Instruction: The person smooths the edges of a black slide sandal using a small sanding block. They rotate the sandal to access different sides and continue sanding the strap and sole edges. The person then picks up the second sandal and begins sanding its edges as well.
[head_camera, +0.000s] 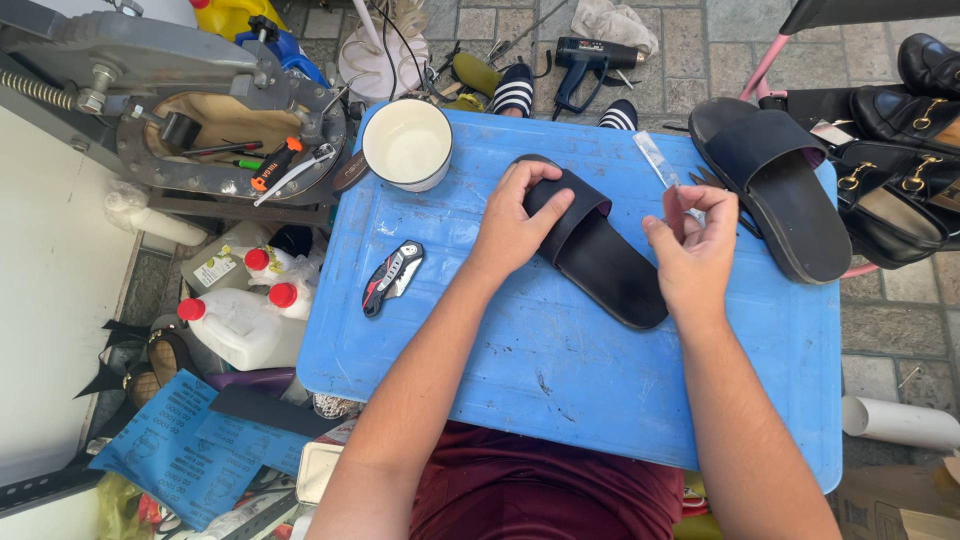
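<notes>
A black slide sandal (600, 262) lies on the blue plastic work board (560, 380) across my lap. My left hand (512, 225) rests on the sandal's strap, thumb and fingers gripping its edge. My right hand (695, 240) hovers just right of the sandal, fingers pinched on a thin clear strip (657, 160) that sticks up and away from me. A second black slide sandal (775, 185) lies at the board's right edge. A folding utility knife (392, 276) lies on the board, left of my left arm.
A white cup (407, 143) stands at the board's far left corner. A metal machine (180, 110) with tools sits at far left, red-capped bottles (245, 320) below it. A heat gun (590, 58) lies on the paving beyond. Black shoes (900, 170) stack at right.
</notes>
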